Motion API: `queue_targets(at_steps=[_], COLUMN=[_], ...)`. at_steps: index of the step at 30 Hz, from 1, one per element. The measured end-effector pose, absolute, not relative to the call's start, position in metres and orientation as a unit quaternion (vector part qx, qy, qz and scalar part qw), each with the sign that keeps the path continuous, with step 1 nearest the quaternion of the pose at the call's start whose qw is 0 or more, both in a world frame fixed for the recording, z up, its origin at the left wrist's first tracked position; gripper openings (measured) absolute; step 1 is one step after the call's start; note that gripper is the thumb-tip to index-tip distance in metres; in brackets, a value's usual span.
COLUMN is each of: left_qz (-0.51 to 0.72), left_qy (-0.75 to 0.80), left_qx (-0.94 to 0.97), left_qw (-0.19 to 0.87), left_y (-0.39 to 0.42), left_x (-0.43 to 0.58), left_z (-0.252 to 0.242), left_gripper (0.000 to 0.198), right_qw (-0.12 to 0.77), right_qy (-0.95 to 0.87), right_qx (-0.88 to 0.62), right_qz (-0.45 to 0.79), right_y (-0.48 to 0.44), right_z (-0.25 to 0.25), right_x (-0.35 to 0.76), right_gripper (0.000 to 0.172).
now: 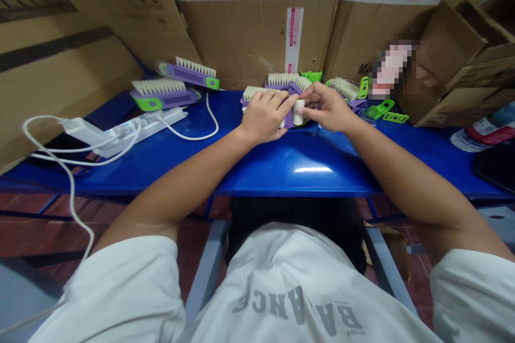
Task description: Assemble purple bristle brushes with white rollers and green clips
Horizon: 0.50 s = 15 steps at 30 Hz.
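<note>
In the head view, my left hand [266, 113] lies curled over a purple brush [288, 119] on the blue table, its fingers bent around the brush body. My right hand [328, 106] comes in from the other side, thumb and fingers closed at a small white cylinder [298, 112] beside the purple body. How the cylinder meets the brush is hidden by my fingers. Right behind my hands are more purple brushes with white bristles [282, 79] and a green plastic part [311, 76]. Another bristled brush [343, 87] lies just beyond my right hand.
Two purple-and-green brushes [171, 95] lie at the left, behind a white power strip [151, 120] with looping cables. Loose green parts [380, 109] are at the right, near an open cardboard box [454, 59] and a plastic bottle [488, 129]. Large cartons [249, 32] wall the back.
</note>
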State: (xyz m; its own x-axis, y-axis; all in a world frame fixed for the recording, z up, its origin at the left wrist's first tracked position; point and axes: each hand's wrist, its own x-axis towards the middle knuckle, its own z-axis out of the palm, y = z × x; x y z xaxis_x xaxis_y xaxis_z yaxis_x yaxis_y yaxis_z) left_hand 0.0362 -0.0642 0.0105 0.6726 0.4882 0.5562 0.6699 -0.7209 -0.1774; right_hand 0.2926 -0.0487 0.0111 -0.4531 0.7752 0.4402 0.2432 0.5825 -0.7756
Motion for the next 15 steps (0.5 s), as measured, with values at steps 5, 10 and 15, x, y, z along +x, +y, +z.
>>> queue_targets(at_steps=[5,10,15], left_qz=[-0.243,-0.249,-0.237], left_qy=[-0.324,-0.317,-0.322], left_qx=[-0.895,-0.894,-0.894], left_qw=[0.187,0.194,0.201], left_y=[-0.0641,-0.0611,-0.0610], left_x=[0.0351,0.0336,0.0337], left_z=[0.0115,0.0096,0.0103], left_gripper=[0.082,0.082,0.086], right_qw=[0.416,0.413,0.411], right_qy=[-0.789,-0.794,-0.802], right_qx=[-0.318,-0.317,-0.314], right_qz=[0.321,0.315,0.300], right_y=[-0.0520,-0.0539,-0.0539], right_z=[0.0142,0.0146,0.0138], right_x=[0.2917,0.2896,0.2898], right_gripper=[0.071,0.069,0.068])
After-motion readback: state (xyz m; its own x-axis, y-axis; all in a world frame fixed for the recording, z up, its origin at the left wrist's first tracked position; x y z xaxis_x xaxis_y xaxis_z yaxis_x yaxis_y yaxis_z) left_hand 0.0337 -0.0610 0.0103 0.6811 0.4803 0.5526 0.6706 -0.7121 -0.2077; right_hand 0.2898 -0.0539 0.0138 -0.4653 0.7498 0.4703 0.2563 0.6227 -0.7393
